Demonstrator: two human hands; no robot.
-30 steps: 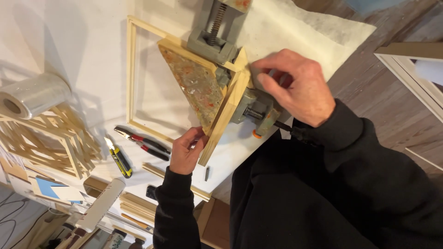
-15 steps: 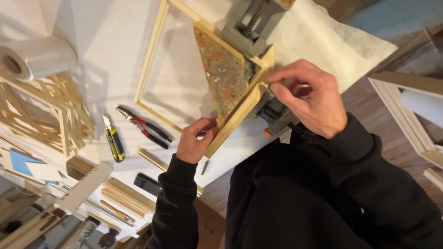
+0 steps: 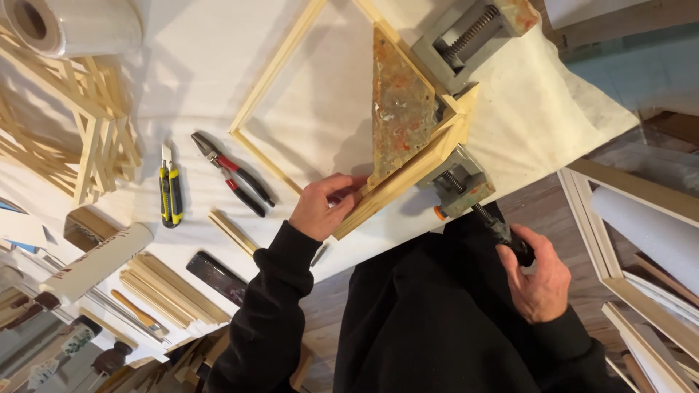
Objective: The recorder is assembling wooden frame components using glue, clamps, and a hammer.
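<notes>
1. Up close, the wooden frame [image 3: 408, 182] is pale, unfinished wood; two of its bars meet at a corner held in a grey corner clamp [image 3: 455, 109] near the edge of the white-covered table [image 3: 182, 73].
2. Inside that corner sits a triangular plate [image 3: 399, 113] of the clamp — mottled with orange, grey and green stains.
3. Left hand [image 3: 324, 207] is pressed onto the near bar of the frame, fingers curled over its top face and thumb along the side.
4. Right hand [image 3: 539, 280] is closed around the dark handle [image 3: 502, 234] of the clamp's screw, off the table edge and well apart from the left hand.
5. Much of the handle is hidden in the fist, and the clamp's far end is cut off by the top edge; the person's dark sleeves and clothing hide the table edge below.
6. Left of the frame lie red-handled pliers [image 3: 233, 175] and a yellow utility knife [image 3: 170, 191], near each other but not touching.
7. Farther left — a stack of wooden frames [image 3: 80, 131], a roll of clear film [image 3: 69, 25] partly cut off, and loose wooden strips [image 3: 164, 291].
8. I cannot make out any container with contents.
</notes>
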